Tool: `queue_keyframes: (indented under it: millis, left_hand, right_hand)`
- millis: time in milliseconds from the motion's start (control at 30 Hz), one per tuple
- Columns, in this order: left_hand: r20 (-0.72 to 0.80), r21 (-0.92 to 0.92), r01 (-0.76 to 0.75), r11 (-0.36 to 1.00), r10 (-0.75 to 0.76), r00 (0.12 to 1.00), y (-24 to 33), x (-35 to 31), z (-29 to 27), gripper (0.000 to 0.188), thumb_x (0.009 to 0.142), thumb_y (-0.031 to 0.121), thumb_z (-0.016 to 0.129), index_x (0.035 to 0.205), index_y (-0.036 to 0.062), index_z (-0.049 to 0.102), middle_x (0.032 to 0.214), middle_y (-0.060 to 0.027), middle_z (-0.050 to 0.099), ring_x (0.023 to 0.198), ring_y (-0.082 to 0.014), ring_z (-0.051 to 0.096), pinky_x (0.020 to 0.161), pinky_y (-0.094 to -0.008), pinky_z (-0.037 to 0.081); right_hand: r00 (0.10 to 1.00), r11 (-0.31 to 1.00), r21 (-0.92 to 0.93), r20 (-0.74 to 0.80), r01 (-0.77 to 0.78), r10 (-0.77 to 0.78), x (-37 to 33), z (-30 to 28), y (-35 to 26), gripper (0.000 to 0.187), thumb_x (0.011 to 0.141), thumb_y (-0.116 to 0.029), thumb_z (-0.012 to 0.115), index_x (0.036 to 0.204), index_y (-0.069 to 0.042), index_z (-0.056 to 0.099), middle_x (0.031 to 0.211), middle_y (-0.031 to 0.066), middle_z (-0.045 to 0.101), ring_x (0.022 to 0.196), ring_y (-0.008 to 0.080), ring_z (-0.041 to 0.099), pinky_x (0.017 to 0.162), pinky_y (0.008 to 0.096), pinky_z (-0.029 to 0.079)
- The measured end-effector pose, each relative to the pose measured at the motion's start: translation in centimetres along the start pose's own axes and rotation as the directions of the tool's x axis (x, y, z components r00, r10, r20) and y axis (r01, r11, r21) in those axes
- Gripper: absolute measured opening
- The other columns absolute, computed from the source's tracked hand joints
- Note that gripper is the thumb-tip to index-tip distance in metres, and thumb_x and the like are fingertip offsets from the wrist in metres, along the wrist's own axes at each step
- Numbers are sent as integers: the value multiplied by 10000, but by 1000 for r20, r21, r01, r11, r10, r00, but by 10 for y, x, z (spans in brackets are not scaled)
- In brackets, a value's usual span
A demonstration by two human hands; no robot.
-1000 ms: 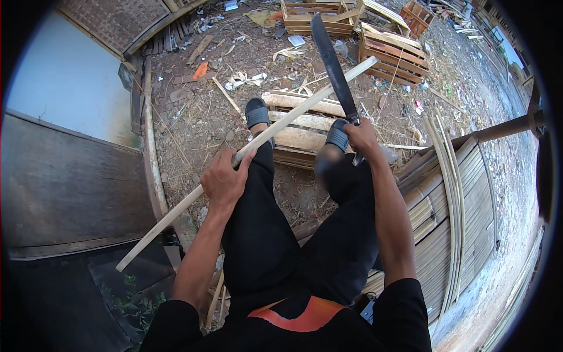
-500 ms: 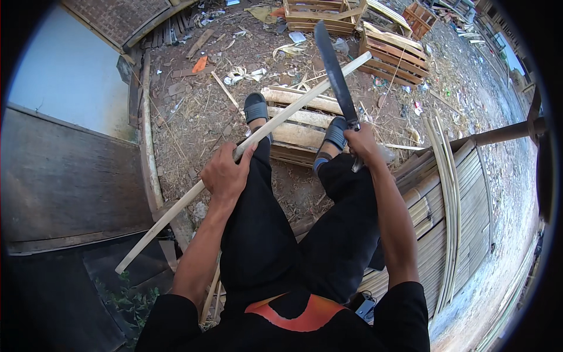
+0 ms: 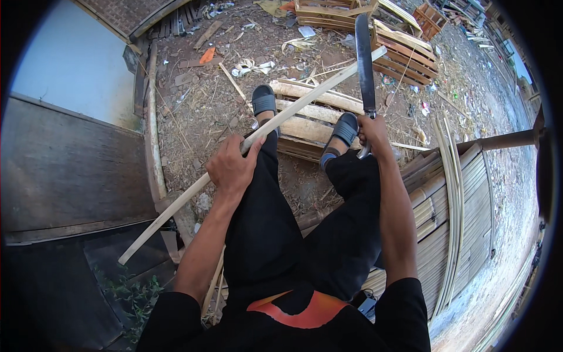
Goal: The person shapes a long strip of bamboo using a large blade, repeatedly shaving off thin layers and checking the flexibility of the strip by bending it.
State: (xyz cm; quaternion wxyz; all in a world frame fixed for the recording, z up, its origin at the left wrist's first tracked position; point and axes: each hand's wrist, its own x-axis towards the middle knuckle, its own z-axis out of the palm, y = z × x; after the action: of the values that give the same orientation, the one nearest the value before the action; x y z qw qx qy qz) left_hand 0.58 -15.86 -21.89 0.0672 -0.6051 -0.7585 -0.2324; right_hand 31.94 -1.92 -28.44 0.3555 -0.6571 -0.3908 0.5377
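Note:
A long pale strip of wood or bamboo (image 3: 311,95) slants across my lap, from low on the left to the far right. My left hand (image 3: 233,165) is wrapped round it near the middle. In my right hand (image 3: 374,134) is the handle of a machete (image 3: 365,64), its long dark blade pointing up and away. The blade crosses the strip's far end in view; whether they touch I cannot tell. Both feet, in dark slide sandals (image 3: 345,129), rest on or against a slatted wooden crate (image 3: 302,130) in front of me.
More slatted crates (image 3: 404,56) stand farther off to the right. Beside my right arm lie a bamboo slat panel (image 3: 434,223) and several long thin strips (image 3: 453,205). A dark wooden board wall (image 3: 70,170) is at the left. Litter and dry straw cover the ground (image 3: 193,111).
The machete has swung from leaning left to nearly upright, its tip moving right. My hands and the strip appear shifted slightly right along with the whole view.

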Motion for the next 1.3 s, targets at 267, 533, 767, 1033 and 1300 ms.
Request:
queue_keyframes:
  millis: [267, 533, 767, 1033, 1300]
  left_hand:
    - [41, -26, 54, 998, -53, 998, 6, 2, -1, 469, 830, 550, 677, 837, 81, 653, 712, -107, 655, 656, -332, 646, 581, -459, 459]
    - [44, -26, 56, 998, -55, 997, 7, 3, 0, 468, 827, 545, 683, 814, 79, 637, 701, -103, 648, 648, -328, 643, 581, -456, 458]
    - [84, 17, 45, 999, -46, 995, 6, 4, -1, 446, 814, 527, 703, 817, 85, 641, 716, -104, 655, 650, -326, 646, 576, -452, 460]
    - [31, 15, 13, 1000, -13, 999, 7, 1, -2, 440, 809, 521, 711, 814, 86, 650, 710, -100, 660, 654, -328, 655, 574, -450, 473]
    - [33, 17, 37, 999, -38, 999, 8, 3, -1, 436, 814, 521, 707, 813, 88, 653, 723, -94, 662, 650, -318, 652, 571, -450, 466]
  right_hand:
    - [999, 976, -214, 11, 51, -50, 6, 4, 10, 201, 760, -173, 596, 672, 4, 562, 564, 85, 562, 442, 182, 553, 443, 338, 448]
    - [999, 992, -128, 44, -8, 14, 5, 4, 6, 251, 752, -215, 602, 718, 32, 577, 578, 123, 584, 485, 235, 590, 509, 364, 485]
    - [985, 831, -530, 57, 168, -163, 11, 1, 16, 317, 720, -261, 606, 772, 50, 637, 691, 233, 638, 641, 342, 653, 650, 430, 509]
    - [984, 834, -525, 48, 171, -172, 12, 1, 20, 266, 734, -242, 607, 679, 19, 598, 575, 134, 598, 470, 214, 607, 473, 362, 485]
    - [987, 789, -594, 63, 158, -150, -12, 12, 14, 274, 726, -229, 634, 784, 39, 632, 744, 235, 654, 750, 371, 663, 720, 429, 517]
